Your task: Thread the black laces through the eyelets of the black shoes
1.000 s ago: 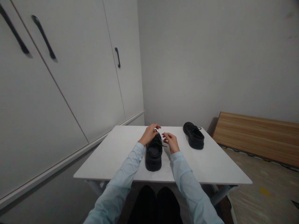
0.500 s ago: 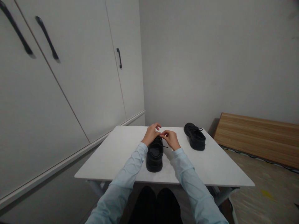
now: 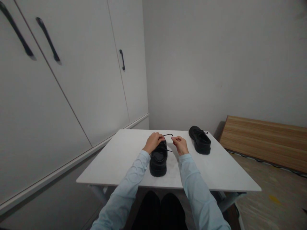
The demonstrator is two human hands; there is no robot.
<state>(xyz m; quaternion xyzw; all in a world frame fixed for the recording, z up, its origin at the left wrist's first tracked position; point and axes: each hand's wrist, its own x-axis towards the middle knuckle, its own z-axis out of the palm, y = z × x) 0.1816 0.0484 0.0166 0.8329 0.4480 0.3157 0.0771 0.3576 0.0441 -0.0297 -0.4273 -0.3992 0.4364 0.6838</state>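
A black lace-up shoe [image 3: 158, 166] rests on the white table with its heel toward me. My left hand [image 3: 153, 142] is closed over the front part of this shoe from the left; its fingertips partly hide the lacing. Just right of the toe, my right hand [image 3: 181, 145] pinches a black shoelace [image 3: 169, 134], which arcs between the two hands. Another lace end sticks out to the right from the shoe's opening, lying loose below my right hand.
The matching black shoe [image 3: 202, 145], its lace tied, stands at the table's [image 3: 129, 159] far right. White cabinets [image 3: 83, 80] with dark handles line the left side. A wooden board [image 3: 263, 140] leans against the wall on the right.
My right hand has moved right, away from my left, drawing the lace out into an arc. My left hand has lowered slightly and its fingers have curled over the shoe.
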